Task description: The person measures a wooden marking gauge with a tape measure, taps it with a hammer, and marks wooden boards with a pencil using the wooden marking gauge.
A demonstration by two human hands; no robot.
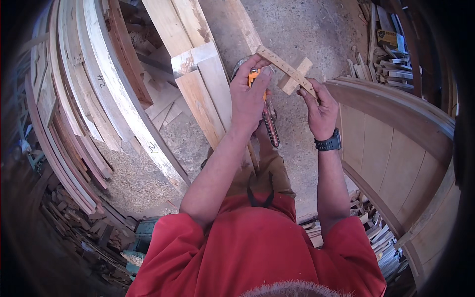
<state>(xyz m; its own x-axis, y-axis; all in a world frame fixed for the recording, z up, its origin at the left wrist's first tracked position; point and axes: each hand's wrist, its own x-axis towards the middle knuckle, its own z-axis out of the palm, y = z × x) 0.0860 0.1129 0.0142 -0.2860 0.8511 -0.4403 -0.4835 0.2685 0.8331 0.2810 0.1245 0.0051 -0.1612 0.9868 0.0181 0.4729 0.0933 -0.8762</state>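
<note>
Above the floor, both my hands hold a cross-shaped wooden tool (280, 65) that looks like a marking gauge. It has a long slanting bar with small dark marks and a short block across it. My right hand (322, 110), with a dark watch on its wrist, pinches the bar's lower right end. At the upper left end, the fingers of my left hand (249, 96) touch the bar. That hand is also closed around an orange tool (254, 75), whose kind I cannot make out. Below it hangs a narrow red and dark strip (270, 123); whether they join is hidden.
Long light boards (200, 89) lie left of my hands. Further left, tall curved-looking planks (111, 74) stand in rows, with sawdust (133, 173) beneath. A panelled wooden piece (391, 148) stands close on my right. Offcuts (396, 69) are stacked at the far right.
</note>
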